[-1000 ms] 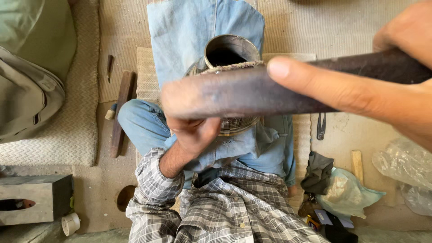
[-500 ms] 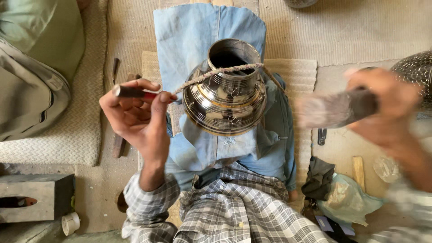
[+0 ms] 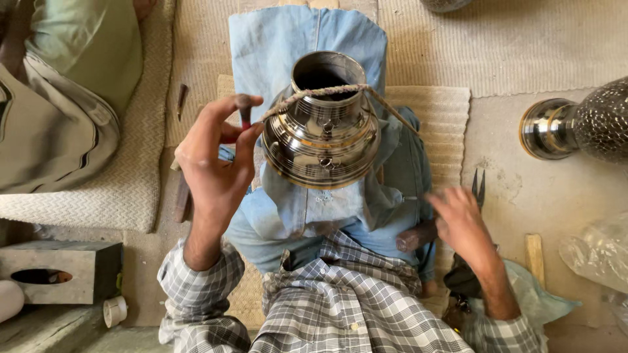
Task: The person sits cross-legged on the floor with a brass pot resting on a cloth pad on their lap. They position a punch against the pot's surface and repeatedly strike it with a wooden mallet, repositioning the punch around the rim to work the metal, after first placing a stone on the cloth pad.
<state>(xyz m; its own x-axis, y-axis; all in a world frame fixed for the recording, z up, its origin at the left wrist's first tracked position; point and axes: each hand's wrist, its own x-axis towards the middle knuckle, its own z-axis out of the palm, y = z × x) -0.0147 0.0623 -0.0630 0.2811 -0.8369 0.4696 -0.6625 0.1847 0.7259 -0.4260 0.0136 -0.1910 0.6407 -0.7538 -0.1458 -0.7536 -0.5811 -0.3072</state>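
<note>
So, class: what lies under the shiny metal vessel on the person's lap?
Under the metal vessel lies blue denim cloth, spread over the lap and a woven mat. A cord loops its neck. Whatever sits directly beneath its base is hidden.

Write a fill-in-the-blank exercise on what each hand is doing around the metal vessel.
1. The left hand pinches a small tool beside the shiny ____ vessel.
2. A ____ loops around the vessel's neck.
3. The right hand holds ____, lowered beside the denim-covered lap.
4. A second metal vessel lies on the person's ____ side.

Missing words: metal; cord; nothing; right
</note>
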